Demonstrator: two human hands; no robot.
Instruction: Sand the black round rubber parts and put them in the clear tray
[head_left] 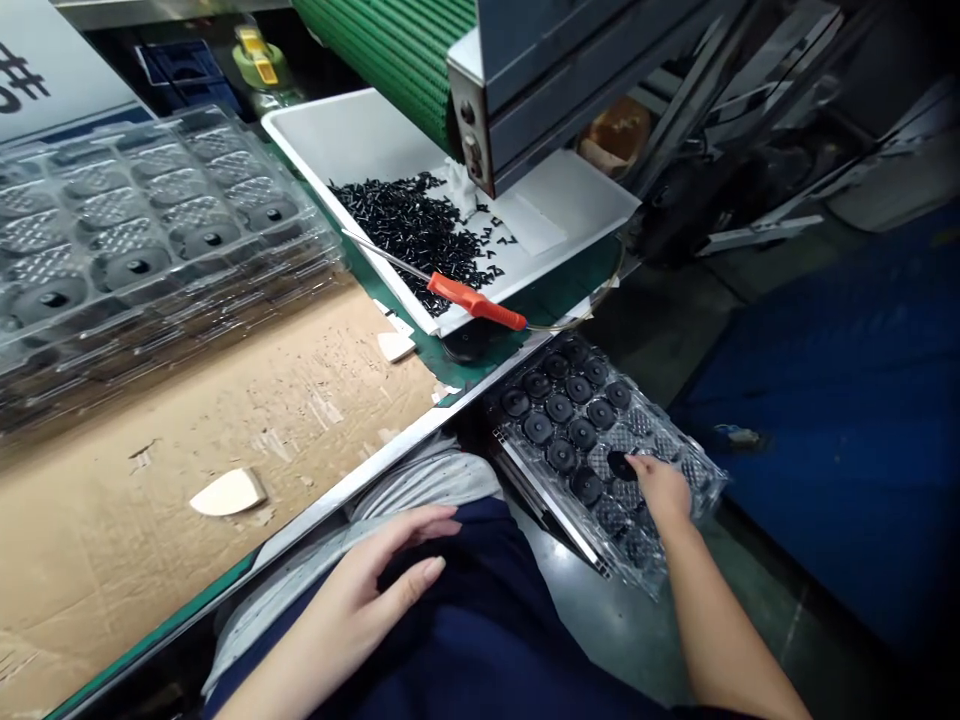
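Observation:
My right hand (664, 490) reaches down to a clear plastic tray (667, 445) beside the bench and pinches a round black disc-shaped part (621, 464) at its edge. Several more black discs (559, 407) sit in the tray's round pockets, each with a small hole or hub in the middle. Some pockets near my hand show only their dimpled floor. My left hand (397, 560) hovers over my lap, thumb and fingers apart, with nothing in it.
A white bin (600, 200) holds a heap of small black pieces (420, 225). An orange-handled screwdriver (476, 300) lies across its rim. Stacked clear trays (150, 220) stand on cardboard (300, 400) at left. Cream wedge-shaped pieces (229, 492) lie there. A green conveyor belt (397, 55) overhangs the bin.

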